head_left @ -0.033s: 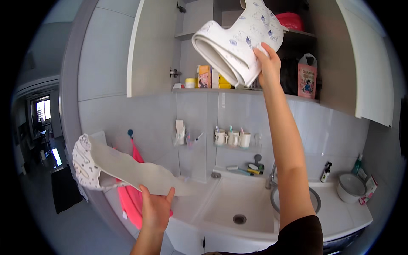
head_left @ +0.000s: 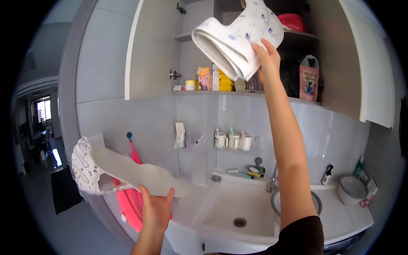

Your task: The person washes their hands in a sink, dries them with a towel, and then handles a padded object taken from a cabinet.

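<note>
My right hand (head_left: 268,61) is raised in front of the wall cabinet, closed on a folded white mat (head_left: 242,42) printed with small blue figures. The mat's layers are doubled over, and its upper end reaches the top edge of the view. Lower left, my left hand (head_left: 156,210) grips the edge of a second mat (head_left: 123,163), thumb and a finger showing while the other fingers are hidden behind it. This mat has a plain greyish-beige inner face and a wavy edge. Its far end curls over, showing a white side with dark prints.
The cabinet doors (head_left: 148,51) stand open on both sides above the sink (head_left: 238,204). On the cabinet's lower shelf are boxes (head_left: 204,79) and a pink pouch (head_left: 309,80). Cups (head_left: 233,141) line a small wall shelf. A pink towel (head_left: 131,208) hangs behind the left mat.
The cabinet and sink sit slightly lower in the view. Both hands keep their grip on the mats, almost unmoved in the view.
</note>
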The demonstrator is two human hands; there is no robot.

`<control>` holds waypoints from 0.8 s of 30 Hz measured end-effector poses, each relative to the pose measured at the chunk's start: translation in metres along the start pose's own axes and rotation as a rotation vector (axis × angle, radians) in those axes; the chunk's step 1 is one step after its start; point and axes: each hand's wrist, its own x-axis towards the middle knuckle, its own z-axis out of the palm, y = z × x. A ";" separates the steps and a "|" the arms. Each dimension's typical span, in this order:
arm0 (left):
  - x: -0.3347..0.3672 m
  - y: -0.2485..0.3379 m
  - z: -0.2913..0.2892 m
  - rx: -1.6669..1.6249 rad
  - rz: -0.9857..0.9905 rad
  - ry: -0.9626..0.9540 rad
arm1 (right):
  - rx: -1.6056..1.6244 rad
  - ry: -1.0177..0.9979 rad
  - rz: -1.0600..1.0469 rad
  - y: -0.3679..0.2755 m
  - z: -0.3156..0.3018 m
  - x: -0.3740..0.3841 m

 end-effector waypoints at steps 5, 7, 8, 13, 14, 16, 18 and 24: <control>0.050 -0.028 -0.011 -0.014 0.063 0.083 | -0.111 -0.066 -0.096 0.042 0.011 0.108; 0.065 -0.037 -0.015 -0.016 0.083 0.072 | -0.356 0.091 -0.130 0.054 0.015 0.138; 0.070 -0.037 -0.019 -0.014 0.101 0.082 | -0.332 0.080 -0.122 0.061 0.030 0.139; 0.096 -0.041 -0.018 -0.005 0.151 0.085 | -0.456 0.223 -0.009 0.075 0.054 0.208; 0.103 -0.040 -0.019 -0.014 0.140 0.067 | -0.566 0.259 0.024 0.079 0.052 0.225; 0.110 -0.035 -0.031 0.007 0.140 0.123 | -0.482 0.104 0.118 0.092 0.059 0.207; 0.116 -0.038 -0.037 0.026 0.184 0.132 | -0.577 0.034 0.062 0.103 0.042 0.214; 0.120 -0.038 -0.052 0.087 0.218 0.105 | -0.853 0.272 -0.694 0.154 0.030 0.187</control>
